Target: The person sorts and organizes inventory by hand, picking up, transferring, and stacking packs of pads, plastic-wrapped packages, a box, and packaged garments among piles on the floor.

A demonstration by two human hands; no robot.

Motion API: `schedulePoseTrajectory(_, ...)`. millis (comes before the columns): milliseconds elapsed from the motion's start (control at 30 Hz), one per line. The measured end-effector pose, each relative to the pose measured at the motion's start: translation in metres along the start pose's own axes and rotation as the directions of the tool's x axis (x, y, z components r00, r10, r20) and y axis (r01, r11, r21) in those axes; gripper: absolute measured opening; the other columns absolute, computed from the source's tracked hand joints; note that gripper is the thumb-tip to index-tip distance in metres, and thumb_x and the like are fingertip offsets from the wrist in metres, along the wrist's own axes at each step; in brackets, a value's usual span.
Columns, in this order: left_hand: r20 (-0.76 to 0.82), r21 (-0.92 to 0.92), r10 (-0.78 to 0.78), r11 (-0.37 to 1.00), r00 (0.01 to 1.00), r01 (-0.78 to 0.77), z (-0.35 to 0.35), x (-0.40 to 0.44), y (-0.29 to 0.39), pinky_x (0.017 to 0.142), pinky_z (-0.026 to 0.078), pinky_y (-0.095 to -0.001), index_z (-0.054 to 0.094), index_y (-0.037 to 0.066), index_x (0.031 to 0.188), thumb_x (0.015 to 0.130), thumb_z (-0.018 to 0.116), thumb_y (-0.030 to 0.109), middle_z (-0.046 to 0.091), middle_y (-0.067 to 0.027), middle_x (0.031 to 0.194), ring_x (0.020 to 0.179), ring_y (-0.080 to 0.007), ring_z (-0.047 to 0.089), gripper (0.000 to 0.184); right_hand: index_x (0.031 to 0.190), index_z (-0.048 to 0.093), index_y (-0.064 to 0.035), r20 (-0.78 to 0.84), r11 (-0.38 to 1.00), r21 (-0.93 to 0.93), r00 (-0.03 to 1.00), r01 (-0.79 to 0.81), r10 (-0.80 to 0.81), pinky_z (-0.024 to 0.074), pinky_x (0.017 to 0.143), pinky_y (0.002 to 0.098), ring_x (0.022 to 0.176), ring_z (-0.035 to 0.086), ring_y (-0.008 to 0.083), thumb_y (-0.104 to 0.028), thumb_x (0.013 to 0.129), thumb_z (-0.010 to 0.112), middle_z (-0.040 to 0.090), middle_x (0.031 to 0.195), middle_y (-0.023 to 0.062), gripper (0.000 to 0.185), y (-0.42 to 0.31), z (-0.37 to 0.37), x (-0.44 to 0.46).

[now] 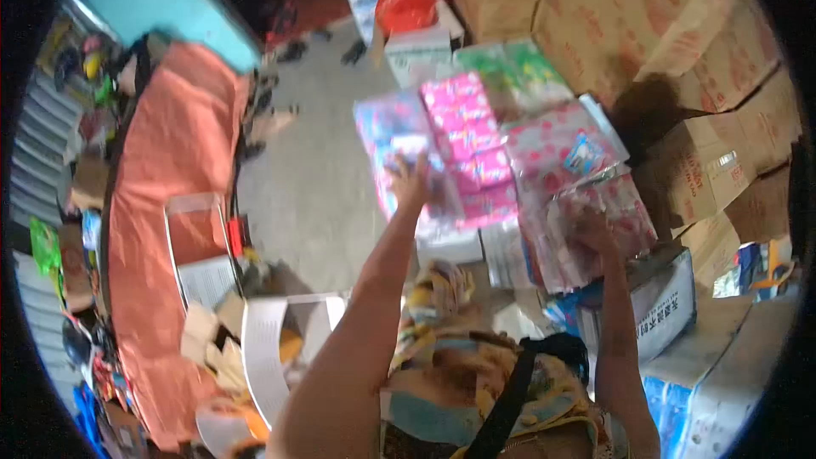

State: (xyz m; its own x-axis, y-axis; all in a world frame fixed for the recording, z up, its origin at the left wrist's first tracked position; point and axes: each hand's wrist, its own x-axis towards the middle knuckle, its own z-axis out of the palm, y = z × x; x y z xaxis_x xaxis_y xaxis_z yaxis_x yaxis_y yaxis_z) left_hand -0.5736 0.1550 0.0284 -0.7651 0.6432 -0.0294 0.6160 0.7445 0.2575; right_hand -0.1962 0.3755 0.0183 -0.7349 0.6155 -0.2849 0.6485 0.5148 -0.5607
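Spread fingers of my left hand lie on a blue and pink patterned package in shiny plastic. Beside it are bright pink patterned packages in a row. My right hand rests on a clear-wrapped package with a red and pink pattern; its fingers are blurred, so their grip is unclear. Just beyond lies a similar pink-spotted package with a small blue label. A green and yellow package is at the back of the group.
Cardboard boxes are piled at the back right. A white box with dark lettering stands near my right arm. A white chair is front left, before a long orange-covered surface. A red plastic bag sits behind the packages.
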Motion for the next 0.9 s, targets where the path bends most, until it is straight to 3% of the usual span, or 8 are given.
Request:
schedulePoseTrajectory(233, 0.012, 0.087, -0.088, 0.992, 0.996, 0.086, -0.004, -0.004, 0.009, 0.077, 0.029, -0.0641, 0.018, 0.035, 0.126, 0.077, 0.046, 0.041, 0.005, -0.0193, 0.134, 0.119, -0.0477, 0.005, 0.057, 0.120, 0.031, -0.0024, -0.019, 0.994, -0.071, 0.996, 0.084, -0.086, 0.0285, 0.091, 0.0439, 0.102, 0.044, 0.0301, -0.036, 0.062, 0.066, 0.047, 0.108, 0.0163, 0.075, 0.044, 0.016, 0.019)
schedulePoseTrajectory(333, -0.044, 0.142, -0.108, 0.983, 0.993, 0.113, 0.019, 0.005, 0.005, 0.078, 0.030, -0.0625, 0.018, 0.036, 0.127, 0.078, 0.046, 0.034, 0.005, -0.0183, 0.135, 0.120, -0.0470, 0.005, 0.056, 0.112, 0.037, -0.0042, 0.068, 0.856, 0.516, 0.997, -0.011, -0.029, 0.0468, 0.067, 0.0265, 0.077, 0.052, 0.0140, -0.002, 0.061, 0.065, 0.049, 0.086, 0.0034, 0.058, 0.042, 0.013, 0.016)
schedulePoseTrajectory(433, -0.064, 0.133, -0.099, 0.985, 0.993, 0.107, 0.013, -0.004, 0.005, 0.078, 0.031, -0.0619, 0.018, 0.035, 0.127, 0.060, 0.066, 0.038, 0.005, -0.0183, 0.135, 0.120, -0.0466, 0.004, 0.083, 0.113, 0.036, -0.0040, -0.148, 0.978, 0.068, 0.972, 0.196, -0.185, 0.0466, 0.068, 0.0270, 0.078, 0.051, 0.0135, -0.003, 0.060, 0.066, 0.050, 0.086, 0.0033, 0.061, 0.080, 0.019, 0.033)
schedulePoseTrajectory(500, -0.005, 0.111, -0.103, 0.989, 0.995, 0.103, 0.003, -0.004, 0.006, 0.079, 0.030, -0.0617, 0.017, 0.035, 0.127, 0.050, 0.072, 0.043, 0.003, -0.0182, 0.135, 0.120, -0.0465, 0.004, 0.095, 0.122, 0.031, -0.0085, 0.007, 0.922, -0.383, 0.998, 0.061, -0.063, 0.0331, 0.086, 0.0485, 0.101, 0.044, 0.0338, -0.038, 0.063, 0.065, 0.048, 0.108, 0.0164, 0.075, 0.020, 0.001, 0.010)
schedulePoseTrajectory(533, -0.008, 0.114, -0.101, 0.988, 0.995, 0.101, -0.002, -0.005, 0.007, 0.079, 0.030, -0.0616, 0.017, 0.036, 0.127, 0.049, 0.072, 0.045, 0.002, -0.0182, 0.135, 0.120, -0.0464, 0.003, 0.096, 0.122, 0.033, -0.0130, -0.045, 0.948, -0.267, 0.985, -0.174, 0.168, 0.0317, 0.086, 0.0504, 0.104, 0.041, 0.0361, -0.041, 0.063, 0.063, 0.045, 0.113, 0.0152, 0.072, 0.049, 0.009, 0.017)
schedulePoseTrajectory(667, 0.016, 0.152, -0.072, 0.986, 0.997, 0.069, -0.002, -0.006, 0.004, 0.079, 0.031, -0.0608, 0.014, 0.035, 0.128, 0.048, 0.070, 0.053, 0.000, -0.0191, 0.135, 0.120, -0.0464, 0.003, 0.099, 0.121, 0.030, -0.0039, -0.141, 0.996, 0.090, 0.990, -0.001, 0.013, 0.0438, 0.076, 0.0350, 0.089, 0.052, 0.0254, -0.017, 0.060, 0.068, 0.049, 0.104, 0.0136, 0.073, 0.000, 0.003, -0.003)
schedulePoseTrajectory(733, 0.011, 0.187, -0.052, 0.981, 0.999, 0.049, -0.003, -0.006, 0.005, 0.078, 0.033, -0.0596, 0.014, 0.033, 0.128, 0.049, 0.068, 0.055, 0.002, -0.0207, 0.134, 0.119, -0.0473, 0.004, 0.099, 0.123, 0.028, -0.0061, -0.090, 0.948, -0.303, 0.993, -0.099, 0.075, 0.0388, 0.084, 0.0392, 0.099, 0.047, 0.0288, -0.019, 0.060, 0.067, 0.045, 0.110, 0.0160, 0.075, -0.028, 0.000, -0.010)
schedulePoseTrajectory(900, 0.196, 0.216, -0.016, 0.976, 0.981, -0.027, -0.034, -0.006, 0.008, 0.080, 0.033, -0.0578, 0.014, 0.031, 0.129, 0.050, 0.064, 0.061, 0.007, -0.0222, 0.132, 0.117, -0.0496, 0.008, 0.098, 0.123, 0.029, -0.0104, -0.147, 0.907, -0.387, 0.982, -0.167, 0.119, 0.0261, 0.090, 0.0495, 0.111, 0.033, 0.0339, -0.033, 0.059, 0.066, 0.035, 0.121, 0.0155, 0.077, -0.012, 0.003, -0.010)
